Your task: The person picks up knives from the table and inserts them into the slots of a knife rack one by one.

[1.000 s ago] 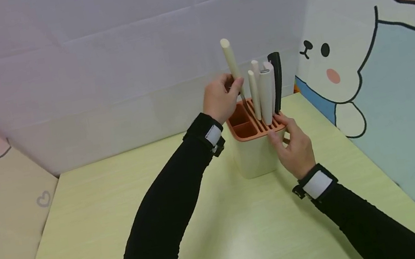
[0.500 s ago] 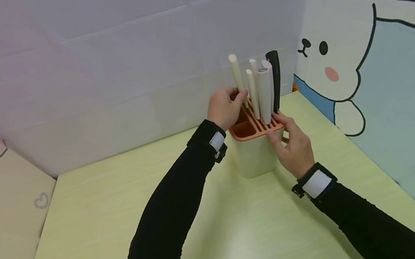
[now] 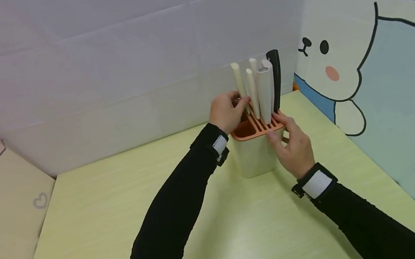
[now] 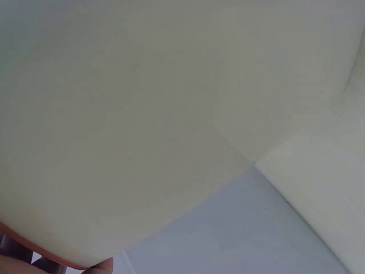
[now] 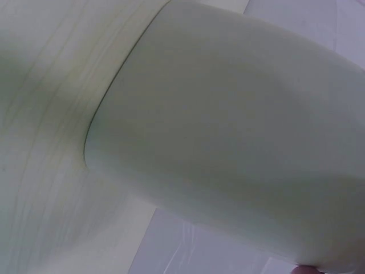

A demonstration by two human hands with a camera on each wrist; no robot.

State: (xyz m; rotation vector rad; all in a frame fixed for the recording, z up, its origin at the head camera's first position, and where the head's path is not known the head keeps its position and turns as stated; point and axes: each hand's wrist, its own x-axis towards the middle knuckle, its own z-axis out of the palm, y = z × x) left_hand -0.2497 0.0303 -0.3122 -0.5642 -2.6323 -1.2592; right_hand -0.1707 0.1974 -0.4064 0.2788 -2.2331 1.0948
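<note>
A cream knife block point(image 3: 255, 158) with an orange slotted top stands on the table. My left hand point(image 3: 226, 113) pinches the lower handle of a cream-handled knife point(image 3: 238, 79) at the block's back left; its blade is hidden. At the front right corner, my right hand point(image 3: 295, 149) grips the block's rim, thumb in front and fingers on the side. The block's wall point(image 4: 142, 125) fills most of the left wrist view, fingers point(image 4: 17, 265) showing by the orange rim. In the right wrist view, the wall point(image 5: 228, 125) hides nearly all of the hand.
Several white handles point(image 3: 265, 92) and a black handle point(image 3: 275, 77) stand upright in the slots beside the pinched knife. The pale yellow table point(image 3: 128, 197) meets a whitish wall covering point(image 3: 131, 69) behind. A printed cartoon panel point(image 3: 405, 105) borders the right edge.
My left hand has moved down with the cream-handled knife, whose handle now sits much lower, near the level of the other handles. The right hand has stayed at the block's rim.
</note>
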